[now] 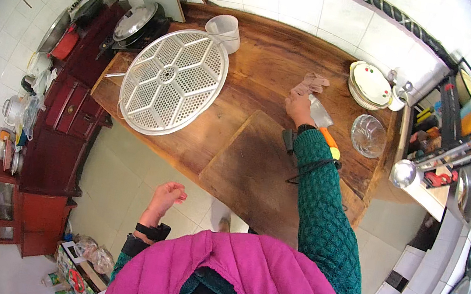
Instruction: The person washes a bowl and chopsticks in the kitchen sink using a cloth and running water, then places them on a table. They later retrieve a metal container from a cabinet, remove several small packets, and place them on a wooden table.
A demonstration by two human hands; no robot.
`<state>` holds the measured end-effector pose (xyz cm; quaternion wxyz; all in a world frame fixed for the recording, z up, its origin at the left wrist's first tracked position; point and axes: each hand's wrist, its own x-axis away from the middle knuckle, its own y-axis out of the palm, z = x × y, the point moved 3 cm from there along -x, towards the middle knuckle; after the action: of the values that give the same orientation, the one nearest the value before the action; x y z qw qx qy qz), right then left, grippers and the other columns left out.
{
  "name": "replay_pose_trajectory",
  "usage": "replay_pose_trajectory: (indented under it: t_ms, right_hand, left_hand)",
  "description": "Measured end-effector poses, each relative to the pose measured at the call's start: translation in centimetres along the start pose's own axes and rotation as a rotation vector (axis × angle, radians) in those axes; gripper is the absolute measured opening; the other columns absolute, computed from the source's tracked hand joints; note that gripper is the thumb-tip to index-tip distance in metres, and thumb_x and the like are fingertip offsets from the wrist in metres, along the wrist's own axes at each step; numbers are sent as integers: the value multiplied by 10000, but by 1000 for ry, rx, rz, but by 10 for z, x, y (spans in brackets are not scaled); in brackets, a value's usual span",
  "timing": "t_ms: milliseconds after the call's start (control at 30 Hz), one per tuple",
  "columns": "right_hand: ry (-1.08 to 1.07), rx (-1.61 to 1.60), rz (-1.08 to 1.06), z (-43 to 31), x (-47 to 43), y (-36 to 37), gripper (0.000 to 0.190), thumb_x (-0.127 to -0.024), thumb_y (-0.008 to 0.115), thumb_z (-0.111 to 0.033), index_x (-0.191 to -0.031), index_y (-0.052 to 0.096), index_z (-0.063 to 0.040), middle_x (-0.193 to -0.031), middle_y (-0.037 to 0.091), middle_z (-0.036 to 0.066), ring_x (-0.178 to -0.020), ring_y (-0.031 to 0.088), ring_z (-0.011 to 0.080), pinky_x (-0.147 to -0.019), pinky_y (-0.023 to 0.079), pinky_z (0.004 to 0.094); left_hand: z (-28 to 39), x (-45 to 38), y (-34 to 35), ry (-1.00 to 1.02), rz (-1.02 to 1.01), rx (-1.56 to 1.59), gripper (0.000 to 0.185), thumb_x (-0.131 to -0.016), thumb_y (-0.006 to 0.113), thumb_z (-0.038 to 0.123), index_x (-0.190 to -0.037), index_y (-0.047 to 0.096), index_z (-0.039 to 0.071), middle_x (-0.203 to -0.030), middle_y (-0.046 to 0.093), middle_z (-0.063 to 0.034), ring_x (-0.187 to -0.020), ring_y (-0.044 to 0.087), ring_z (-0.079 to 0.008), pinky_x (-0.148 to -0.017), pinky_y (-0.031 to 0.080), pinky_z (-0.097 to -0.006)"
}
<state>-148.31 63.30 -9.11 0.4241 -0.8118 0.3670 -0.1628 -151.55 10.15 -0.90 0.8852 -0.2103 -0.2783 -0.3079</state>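
My right hand (pixel 299 107) reaches over the wooden table and touches a crumpled brownish-pink cloth (pixel 311 84); the fingertips are partly hidden, so a firm grip cannot be told. Beside it lies a wide metal blade (pixel 320 112), with an orange-handled tool (pixel 328 137) close to the sleeve. A large wooden board (pixel 255 168) lies under the forearm. My left hand (pixel 170 195) hangs in front of the table, over the floor, fingers curled and holding nothing that I can see.
A round perforated white tray (pixel 168 74) lies at the table's left, by a translucent plastic container (pixel 223 32). Stacked floral bowls (pixel 370 86) and a clear glass bowl (pixel 368 135) stand at the right, near a utensil rack (pixel 444 129). A lidded pot (pixel 135 25) sits back left.
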Motion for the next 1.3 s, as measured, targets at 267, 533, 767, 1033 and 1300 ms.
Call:
replay_pose_trajectory:
  t_ms: [267, 533, 767, 1033, 1300]
  right_hand:
    - [-210, 1056, 29, 15, -63, 32, 458, -860, 620, -255, -1270, 590, -55, -1321, 518, 272, -1279, 405, 488, -975, 384, 616]
    - [-278, -461, 173, -47, 44, -85, 284, -923, 598, -148, -1162, 652, -4, -1143, 675, 143, -1117, 605, 162, -932, 453, 275]
    - [-364, -254, -170, -140, 198, -22, 394, -807, 692, -217, -1166, 646, -63, -1301, 547, 238, -1206, 523, 388, -1010, 427, 446]
    - [-310, 207, -74, -131, 210, 85, 639, -882, 601, -261, -1456, 361, -112, -1526, 307, 130, -1443, 216, 282, -1153, 162, 512]
    - [147, 318, 106, 30, 349, -11, 630, -856, 601, -180, -1424, 376, -23, -1469, 377, 181, -1386, 322, 333, -1128, 244, 501]
  left_hand:
    - [-15, -48, 7, -10, -130, -329, 209, -918, 568, 148, -1071, 604, 9, -869, 677, -74, -791, 655, -161, -711, 534, -285]
    - [-7, -68, -3, 3, -80, -128, 160, -921, 565, 137, -986, 634, 8, -808, 669, -56, -725, 630, -118, -641, 510, -253]
    - [-18, -104, 1, 124, -110, -262, 262, -877, 622, 179, -1062, 622, -7, -887, 685, -100, -789, 666, -178, -694, 535, -301]
    - [-22, -106, 38, 329, -102, -710, 384, -847, 622, 219, -1150, 574, -13, -966, 677, -187, -900, 661, -305, -800, 517, -375]
    - [-15, -125, 43, 372, -127, -844, 393, -838, 612, 264, -1094, 595, -34, -1026, 656, -256, -983, 629, -401, -847, 500, -443]
